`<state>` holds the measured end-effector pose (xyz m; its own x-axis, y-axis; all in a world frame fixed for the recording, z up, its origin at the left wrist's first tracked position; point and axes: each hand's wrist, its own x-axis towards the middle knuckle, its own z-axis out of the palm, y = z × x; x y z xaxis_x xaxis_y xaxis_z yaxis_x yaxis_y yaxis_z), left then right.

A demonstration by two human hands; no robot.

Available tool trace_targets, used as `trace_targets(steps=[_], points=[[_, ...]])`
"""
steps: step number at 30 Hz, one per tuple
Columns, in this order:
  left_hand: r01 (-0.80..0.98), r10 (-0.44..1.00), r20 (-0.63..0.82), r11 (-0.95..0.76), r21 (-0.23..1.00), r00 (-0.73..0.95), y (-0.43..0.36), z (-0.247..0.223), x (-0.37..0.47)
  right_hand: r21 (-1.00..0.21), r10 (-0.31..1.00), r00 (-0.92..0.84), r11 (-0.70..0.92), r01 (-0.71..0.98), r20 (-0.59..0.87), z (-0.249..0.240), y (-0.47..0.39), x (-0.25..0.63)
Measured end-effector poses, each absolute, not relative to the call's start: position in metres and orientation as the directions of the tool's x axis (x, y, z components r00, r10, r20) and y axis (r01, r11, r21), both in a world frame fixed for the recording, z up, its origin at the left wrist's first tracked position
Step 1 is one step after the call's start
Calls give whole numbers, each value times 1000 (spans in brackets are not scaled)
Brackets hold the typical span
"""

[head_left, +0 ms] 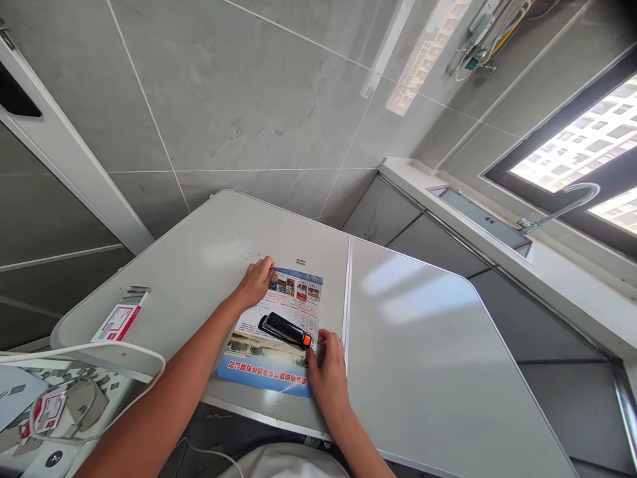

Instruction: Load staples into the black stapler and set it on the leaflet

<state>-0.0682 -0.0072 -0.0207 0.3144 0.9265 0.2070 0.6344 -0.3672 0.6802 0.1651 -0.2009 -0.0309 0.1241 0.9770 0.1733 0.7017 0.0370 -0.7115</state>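
A printed leaflet (269, 380) with blue borders, small photos and red lettering lies on the pale folding table (423, 345). On top of it rests a black stapler (286, 329) with an orange tip at its right end. My left hand (257, 282) pinches the leaflet's upper left corner between thumb and fingers. Near the stapler's orange end, at the leaflet's right edge, is my right hand (328, 368), its thumb and curled fingers apart with nothing held between them. A small strip of staples (300, 261) lies beyond the leaflet's top edge.
A red and white packet (119, 317) lies at the table's left side. A white cable (162, 362) loops over a cluttered surface at the lower left. Grey tiled wall rises behind the table. A counter with a sink (482, 219) and tap stands at the right.
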Motion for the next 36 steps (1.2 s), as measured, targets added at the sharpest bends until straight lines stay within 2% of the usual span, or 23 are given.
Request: trace_targets(steps=[4,8,15,21,29,36], points=[[621,924,203,-369,692,323,-7,-20,-68,-715,986,120,-3,699,113,-26,-201,167],[650,933,183,-348,676,309,-8,-21,-67,-727,981,148,-8,687,128,-16,-205,167],[667,941,156,-323,671,299,-6,-21,-65,-710,991,-29,113,696,130,-11,-251,174],[699,946,156,-317,641,285,-5,-22,-64,-687,965,-10,194,700,262,-20,-247,168],[706,948,151,-309,637,279,-7,-20,-63,-596,888,-173,420,684,427,-18,-245,176],[693,957,141,-282,664,254,-12,-20,-45,-551,851,-195,473,688,488,-16,-251,187]])
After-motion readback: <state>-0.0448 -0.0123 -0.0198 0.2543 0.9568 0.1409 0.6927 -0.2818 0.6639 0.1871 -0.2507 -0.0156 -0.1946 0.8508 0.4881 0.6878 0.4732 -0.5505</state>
